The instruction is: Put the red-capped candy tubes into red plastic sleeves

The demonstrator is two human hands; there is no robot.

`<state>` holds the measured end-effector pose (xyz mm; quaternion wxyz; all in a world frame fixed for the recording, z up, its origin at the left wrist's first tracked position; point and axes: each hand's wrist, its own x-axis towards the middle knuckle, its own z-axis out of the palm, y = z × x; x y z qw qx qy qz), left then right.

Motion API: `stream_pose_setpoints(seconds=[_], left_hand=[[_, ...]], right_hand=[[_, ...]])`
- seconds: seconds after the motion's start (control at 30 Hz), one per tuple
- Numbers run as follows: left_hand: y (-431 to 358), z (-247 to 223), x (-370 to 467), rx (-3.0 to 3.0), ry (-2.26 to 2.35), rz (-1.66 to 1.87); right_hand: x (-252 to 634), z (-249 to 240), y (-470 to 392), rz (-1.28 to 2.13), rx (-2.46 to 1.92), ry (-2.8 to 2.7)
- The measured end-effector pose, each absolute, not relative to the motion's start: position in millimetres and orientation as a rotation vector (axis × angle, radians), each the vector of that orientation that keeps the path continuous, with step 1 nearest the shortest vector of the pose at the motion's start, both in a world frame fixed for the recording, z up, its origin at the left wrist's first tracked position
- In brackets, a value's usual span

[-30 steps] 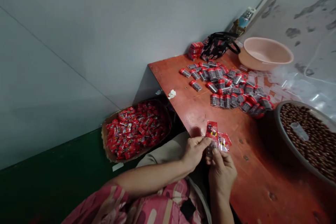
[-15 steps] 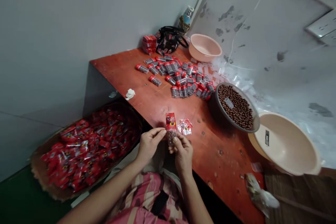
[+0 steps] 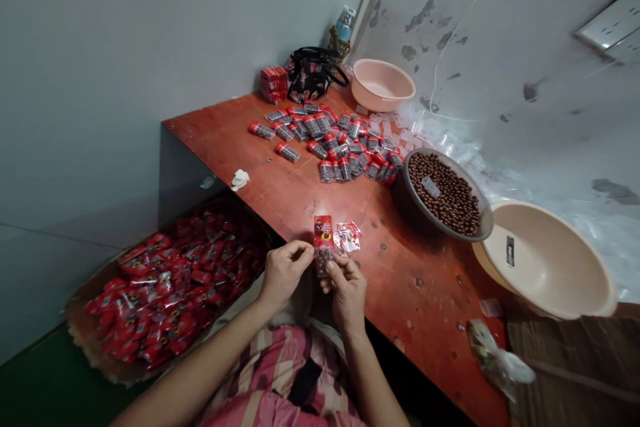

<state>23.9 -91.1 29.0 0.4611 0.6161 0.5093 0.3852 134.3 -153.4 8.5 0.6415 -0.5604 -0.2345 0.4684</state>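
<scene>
My right hand grips a small clear jar of brown balls upright between thumb and fingers, at the near edge of the table. A red printed wrapper covers the jar's upper part. Thumb and forefinger of my left hand are pinched together at the left side of the jar, where the wrapper's lower edge is; the exact grip is too small to see. Just beyond my right hand, several loose red and clear wrappers lie on the red-brown table.
Many red-capped jars lie heaped farther back. A grey bowl of brown balls stands at right, beside a cream basin. Below left is a carton of red-wrapped packs. A pink basin and black bag stand behind.
The view has shifted slightly, so the table's contents sit a little higher and mostly farther left. Both hands keep nearly the same hold on the jar and wrapper.
</scene>
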Motion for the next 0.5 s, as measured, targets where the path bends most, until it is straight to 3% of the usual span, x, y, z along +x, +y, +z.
stream_pose_setpoints(seconds=[0.23,0.5], left_hand=[[-95.1,23.4,26.3,1.203,1.146,0.967],[-90.5,23.7,23.7,1.487,1.261,0.948]], right_hand=[[134.3,10.3,-154.8,1.053,-1.266,-0.549],[135.8,14.1,-156.8,1.030,-1.334,-0.598]])
